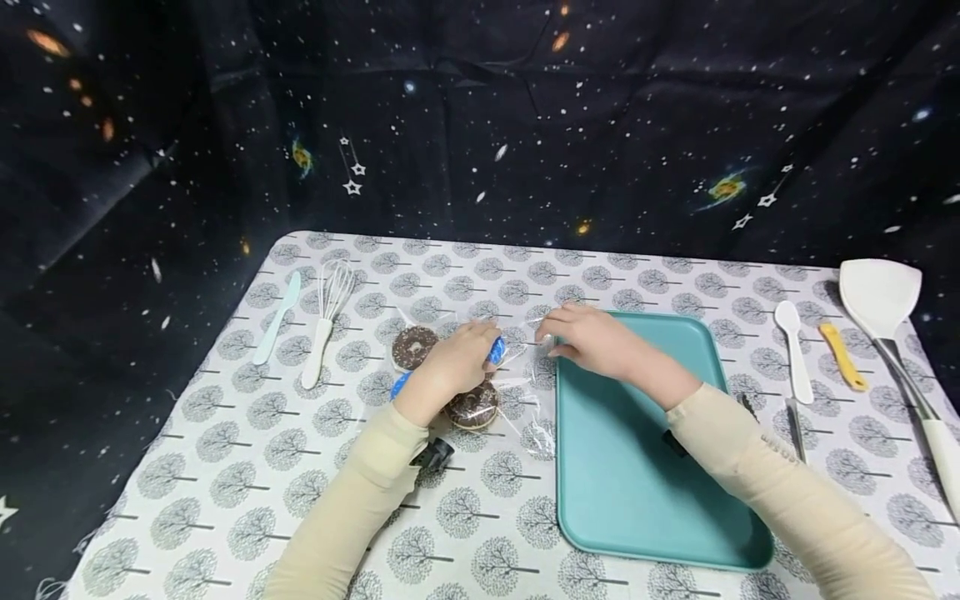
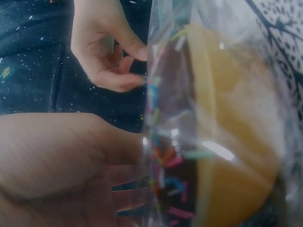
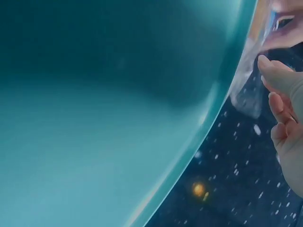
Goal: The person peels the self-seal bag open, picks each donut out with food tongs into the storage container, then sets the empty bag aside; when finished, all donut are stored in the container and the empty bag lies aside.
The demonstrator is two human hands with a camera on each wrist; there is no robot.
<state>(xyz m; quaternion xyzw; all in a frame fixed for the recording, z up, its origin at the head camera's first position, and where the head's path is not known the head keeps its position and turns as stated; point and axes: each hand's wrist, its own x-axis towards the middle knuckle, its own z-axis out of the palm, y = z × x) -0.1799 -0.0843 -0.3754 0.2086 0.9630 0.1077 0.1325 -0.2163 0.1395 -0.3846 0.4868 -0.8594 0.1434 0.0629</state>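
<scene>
A clear plastic bag [image 1: 534, 408] lies left of the teal tray [image 1: 637, 492], with several ring doughnuts in it. Two have chocolate icing: one doughnut [image 1: 415, 346] at the back left, another doughnut [image 1: 472, 407] nearer me. Blue shows at both sides of my left hand [image 1: 459, 358], whose fingers bend down over the bag and grip the blue-iced doughnut [image 1: 496, 350] through it. Close up in the left wrist view is a doughnut [image 2: 227, 127] with coloured sprinkles under shiny film. My right hand [image 1: 588, 337] hovers by the tray's far left corner, thumb and fingers apart beside the bag's edge.
To the left lie a pale blue knife [image 1: 278, 317] and a white-handled whisk [image 1: 318, 350]. On the right are a white spoon [image 1: 795, 350], a yellow-handled tool [image 1: 843, 357] and a large white spatula [image 1: 881, 296]. A dark starry cloth [image 1: 480, 125] hangs behind the table.
</scene>
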